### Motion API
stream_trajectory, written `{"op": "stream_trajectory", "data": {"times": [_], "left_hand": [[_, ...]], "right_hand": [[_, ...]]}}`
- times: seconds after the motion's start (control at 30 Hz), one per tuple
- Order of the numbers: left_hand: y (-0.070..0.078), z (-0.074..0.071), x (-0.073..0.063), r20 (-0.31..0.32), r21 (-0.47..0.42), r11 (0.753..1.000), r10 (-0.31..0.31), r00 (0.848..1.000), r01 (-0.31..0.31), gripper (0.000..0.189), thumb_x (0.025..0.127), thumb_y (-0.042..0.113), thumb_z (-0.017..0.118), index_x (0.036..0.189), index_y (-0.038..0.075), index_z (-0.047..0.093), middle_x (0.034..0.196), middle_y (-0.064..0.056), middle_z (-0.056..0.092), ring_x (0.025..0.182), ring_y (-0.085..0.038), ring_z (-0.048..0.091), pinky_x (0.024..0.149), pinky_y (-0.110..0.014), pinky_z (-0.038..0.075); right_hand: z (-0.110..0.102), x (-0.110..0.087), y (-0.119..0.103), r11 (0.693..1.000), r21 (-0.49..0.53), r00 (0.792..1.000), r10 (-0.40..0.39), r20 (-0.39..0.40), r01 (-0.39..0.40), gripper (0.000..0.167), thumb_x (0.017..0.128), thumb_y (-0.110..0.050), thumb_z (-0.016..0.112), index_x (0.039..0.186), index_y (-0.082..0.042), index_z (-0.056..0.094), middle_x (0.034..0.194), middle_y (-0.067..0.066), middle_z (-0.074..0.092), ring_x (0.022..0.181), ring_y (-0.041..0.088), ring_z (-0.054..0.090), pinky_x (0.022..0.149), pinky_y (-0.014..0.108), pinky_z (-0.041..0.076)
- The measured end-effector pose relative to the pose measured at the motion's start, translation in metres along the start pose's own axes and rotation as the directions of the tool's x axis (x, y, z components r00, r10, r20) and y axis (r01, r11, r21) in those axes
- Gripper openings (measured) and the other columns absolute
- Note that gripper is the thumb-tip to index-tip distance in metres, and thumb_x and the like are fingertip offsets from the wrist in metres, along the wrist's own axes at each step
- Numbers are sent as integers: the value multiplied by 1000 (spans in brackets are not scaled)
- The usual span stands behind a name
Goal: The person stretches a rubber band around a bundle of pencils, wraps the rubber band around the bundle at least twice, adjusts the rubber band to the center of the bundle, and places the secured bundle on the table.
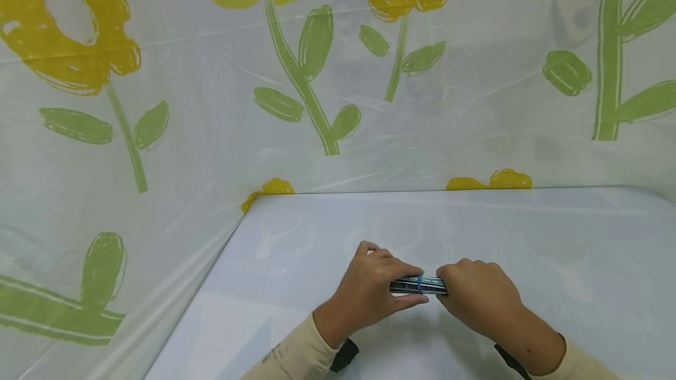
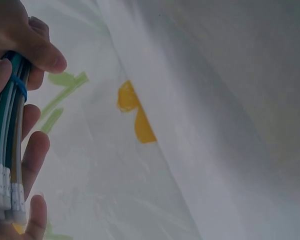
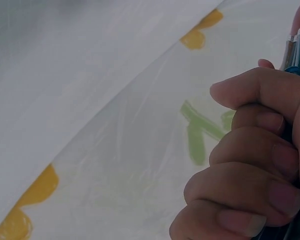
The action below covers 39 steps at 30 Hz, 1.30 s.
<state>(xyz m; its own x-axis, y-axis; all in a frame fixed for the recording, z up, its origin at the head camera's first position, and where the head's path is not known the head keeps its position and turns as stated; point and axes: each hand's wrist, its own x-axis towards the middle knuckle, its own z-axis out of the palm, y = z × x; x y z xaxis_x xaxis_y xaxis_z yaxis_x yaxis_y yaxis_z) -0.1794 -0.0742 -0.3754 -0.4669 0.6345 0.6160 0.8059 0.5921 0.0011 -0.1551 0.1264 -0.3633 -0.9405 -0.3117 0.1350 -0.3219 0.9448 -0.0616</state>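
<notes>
A bundle of pencils (image 1: pixel 433 286), tied with a blue rubber band (image 1: pixel 419 284), is held level between both hands over the table. My left hand (image 1: pixel 369 283) holds its left part, thumb and fingers on either side of it. White erasers with silver ferrules (image 2: pixel 10 192) show at that end in the left wrist view, beside the left fingers (image 2: pixel 36 155). My right hand (image 1: pixel 480 295) grips the other part in a fist, its fingers (image 3: pixel 235 180) curled round the pencils in the right wrist view. The pencils' right end is hidden inside that fist.
Under the hands lies a white tabletop (image 1: pixel 296 251) with faint printed marks. A pale curtain (image 1: pixel 211 104) with yellow flowers and green stems hangs behind the table and down its left side. Dark straps (image 1: pixel 344 355) sit at the wrists.
</notes>
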Motion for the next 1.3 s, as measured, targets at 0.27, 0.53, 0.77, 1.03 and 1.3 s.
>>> {"op": "stream_trajectory", "data": {"times": [0.27, 0.53, 0.77, 1.03, 1.3], "left_hand": [[-6, -1, 1, 12, -28, 1000, -2, 1000, 3, 29, 80, 44, 82, 104, 27, 79, 93, 18, 77, 83, 1, 67, 88, -33, 44], [-4, 1, 1, 13, -64, 998, -18, 1000, 19, 26, 82, 43, 81, 102, 27, 79, 94, 18, 76, 84, 1, 67, 87, -30, 43], [0, 3, 1, 7, -71, 997, -20, 1000, 21, 28, 82, 44, 81, 102, 26, 79, 93, 18, 76, 82, 2, 67, 86, -29, 43], [3, 2, 3, 46, -89, 995, -31, 998, 35, 30, 83, 45, 80, 104, 25, 79, 95, 17, 76, 84, 1, 68, 86, -28, 44], [-1, 1, -1, 42, -83, 994, -62, 997, 65, 35, 80, 44, 83, 109, 25, 77, 98, 16, 77, 88, 1, 69, 86, -28, 44]], "right_hand": [[0, 2, 4, 1000, -17, 1000, 3, -7, -3, 17, 79, -19, 82, 71, -15, 67, 55, -8, 49, 49, 11, 40, 46, 26, 33], [0, 2, 5, 1000, -18, 1000, 10, 4, -10, 18, 80, -19, 80, 71, -15, 66, 55, -8, 48, 49, 11, 40, 46, 26, 34], [1, 1, 4, 1000, -23, 1000, 11, 24, -10, 16, 81, -20, 80, 73, -15, 68, 55, -8, 50, 49, 11, 41, 46, 27, 34], [1, 0, 3, 1000, -16, 1000, 5, 22, -5, 16, 81, -20, 80, 72, -16, 68, 54, -8, 50, 49, 11, 41, 45, 26, 33], [2, 2, 8, 1000, -26, 1000, 15, -14, -15, 17, 80, -19, 80, 71, -15, 66, 55, -7, 48, 50, 12, 40, 46, 27, 33]]}}
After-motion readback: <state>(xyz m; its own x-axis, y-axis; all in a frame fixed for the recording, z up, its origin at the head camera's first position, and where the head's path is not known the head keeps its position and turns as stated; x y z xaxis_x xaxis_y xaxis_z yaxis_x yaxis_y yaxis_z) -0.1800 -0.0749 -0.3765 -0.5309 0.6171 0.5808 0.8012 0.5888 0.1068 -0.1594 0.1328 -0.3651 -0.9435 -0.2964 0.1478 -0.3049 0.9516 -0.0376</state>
